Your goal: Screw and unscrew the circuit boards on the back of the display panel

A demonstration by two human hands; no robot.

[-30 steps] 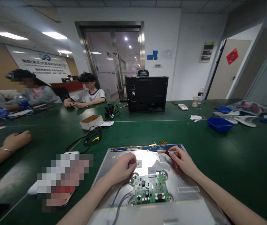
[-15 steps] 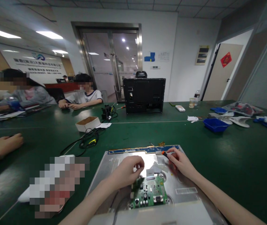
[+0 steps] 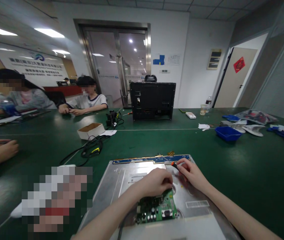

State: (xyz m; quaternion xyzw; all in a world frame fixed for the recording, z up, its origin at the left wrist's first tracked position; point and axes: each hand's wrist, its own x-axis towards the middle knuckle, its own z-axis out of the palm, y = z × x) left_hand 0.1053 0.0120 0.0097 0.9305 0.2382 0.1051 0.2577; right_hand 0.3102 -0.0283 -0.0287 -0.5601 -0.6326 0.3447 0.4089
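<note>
My right hand [image 3: 189, 172] is closed round a small screwdriver [image 3: 174, 165] with an orange and black handle. Its thin shaft points up and left over the long blue circuit strip [image 3: 142, 160] at the far edge of a silver metal panel [image 3: 107, 186]. My left hand [image 3: 158, 181] hovers over the top of the green circuit board [image 3: 168, 211], its fingers curled together and pointing down. Whatever those fingertips hold or touch is hidden. The left forearm covers part of the board and panel. A barcode label [image 3: 197, 204] sits on the panel, right of the board.
Beyond the panel stands a black monitor housing [image 3: 153, 101]. Black cables [image 3: 92, 148] and an open white box [image 3: 91, 131] lie to the left, a blue tray [image 3: 228, 133] to the right. Another person's hand [image 3: 2, 153] rests at the left, and two people sit farther back.
My left hand has moved right, from the board's upper left to its upper right. My right hand stays with the screwdriver in almost the same place. The view has shifted slightly.
</note>
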